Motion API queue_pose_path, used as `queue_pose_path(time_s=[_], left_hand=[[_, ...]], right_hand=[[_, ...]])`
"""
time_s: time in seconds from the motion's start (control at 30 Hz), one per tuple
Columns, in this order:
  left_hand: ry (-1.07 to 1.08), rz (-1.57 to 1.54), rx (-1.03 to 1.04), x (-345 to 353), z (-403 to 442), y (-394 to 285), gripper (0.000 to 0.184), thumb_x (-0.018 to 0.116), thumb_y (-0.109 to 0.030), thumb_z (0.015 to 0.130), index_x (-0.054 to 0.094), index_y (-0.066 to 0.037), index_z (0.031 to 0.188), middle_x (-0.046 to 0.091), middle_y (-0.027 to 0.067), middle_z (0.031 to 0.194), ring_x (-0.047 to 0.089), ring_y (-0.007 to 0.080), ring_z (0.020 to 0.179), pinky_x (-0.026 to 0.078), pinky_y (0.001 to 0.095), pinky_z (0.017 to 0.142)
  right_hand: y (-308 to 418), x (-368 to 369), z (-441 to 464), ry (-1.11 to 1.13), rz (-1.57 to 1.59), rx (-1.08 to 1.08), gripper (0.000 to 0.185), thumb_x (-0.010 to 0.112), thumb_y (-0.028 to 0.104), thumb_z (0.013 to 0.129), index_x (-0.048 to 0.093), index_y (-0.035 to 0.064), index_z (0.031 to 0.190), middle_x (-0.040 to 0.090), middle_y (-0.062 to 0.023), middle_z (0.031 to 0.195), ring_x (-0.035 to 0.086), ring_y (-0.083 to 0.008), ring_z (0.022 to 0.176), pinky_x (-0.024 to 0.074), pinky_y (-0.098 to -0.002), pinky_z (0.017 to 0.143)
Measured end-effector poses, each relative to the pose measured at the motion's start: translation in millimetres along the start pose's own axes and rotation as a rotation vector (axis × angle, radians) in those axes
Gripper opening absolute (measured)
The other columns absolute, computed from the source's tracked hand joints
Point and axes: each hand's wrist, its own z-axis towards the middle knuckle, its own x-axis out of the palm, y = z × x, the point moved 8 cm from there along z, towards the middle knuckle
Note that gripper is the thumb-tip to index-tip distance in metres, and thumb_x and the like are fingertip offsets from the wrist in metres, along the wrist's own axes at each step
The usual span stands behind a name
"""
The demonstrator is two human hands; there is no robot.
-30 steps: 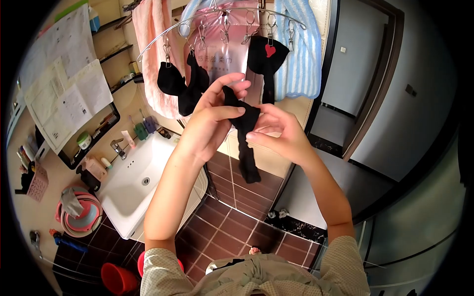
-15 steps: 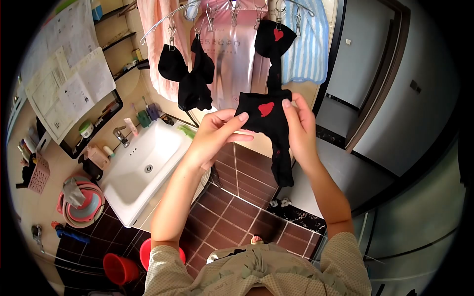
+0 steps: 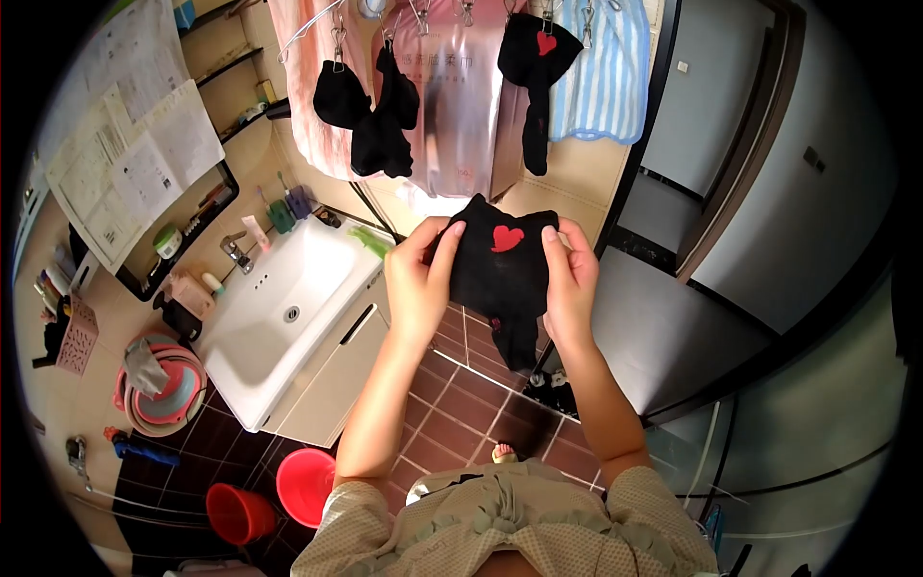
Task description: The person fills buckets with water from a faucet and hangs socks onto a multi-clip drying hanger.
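Note:
A black sock point(image 3: 495, 274) with a red heart is stretched by its cuff between both hands, its foot hanging down. My left hand point(image 3: 421, 274) pinches the cuff's left corner between thumb and fingers. At the right corner, my right hand point(image 3: 570, 279) is closed the same way. Just above hangs another black sock with a red heart point(image 3: 536, 77), held by a metal clip point(image 3: 548, 21). More black socks point(image 3: 380, 120) hang from clips at the upper left. The hanger's rim is mostly cut off at the top.
A white washbasin point(image 3: 288, 313) with a tap point(image 3: 236, 252) stands at left. Red buckets point(image 3: 240, 514) sit on the brown tiled floor. Behind the socks hang a pink pack point(image 3: 447, 106) and a blue-striped towel point(image 3: 596, 87). A doorway point(image 3: 707, 125) lies at right.
The held sock has moved down, away from the hanging sock, and is spread wider. My left hand has shifted to the cuff's upper corner. The view has tilted slightly downward.

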Motion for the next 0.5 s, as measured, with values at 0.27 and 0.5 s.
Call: queue_pose_path(time_s=[0.27,0.5], left_hand=[[0.036,-0.432,-0.412,10.7,-21.3,47.0,0.033,0.046,-0.033,0.090,0.058,-0.003,0.097,0.058,-0.0012,0.076,0.051,0.0024,0.060,0.040,0.0169,0.052],[0.295,-0.497,-0.819,40.6,-89.4,91.8,0.076,0.030,-0.066,0.081,0.054,0.004,0.100,0.059,0.0070,0.083,0.058,0.0148,0.076,0.046,0.0262,0.071]], right_hand=[[-23.6,7.1,-7.5,-0.003,0.172,0.185,0.017,0.050,0.016,0.089,0.052,0.0028,0.100,0.059,0.0002,0.081,0.051,-0.0027,0.069,0.0418,-0.0174,0.061],[-35.7,-4.8,-7.5,-0.036,0.203,0.301,0.020,0.048,0.018,0.089,0.050,0.0051,0.105,0.057,-0.0007,0.086,0.053,-0.0056,0.072,0.0442,-0.0203,0.064]])
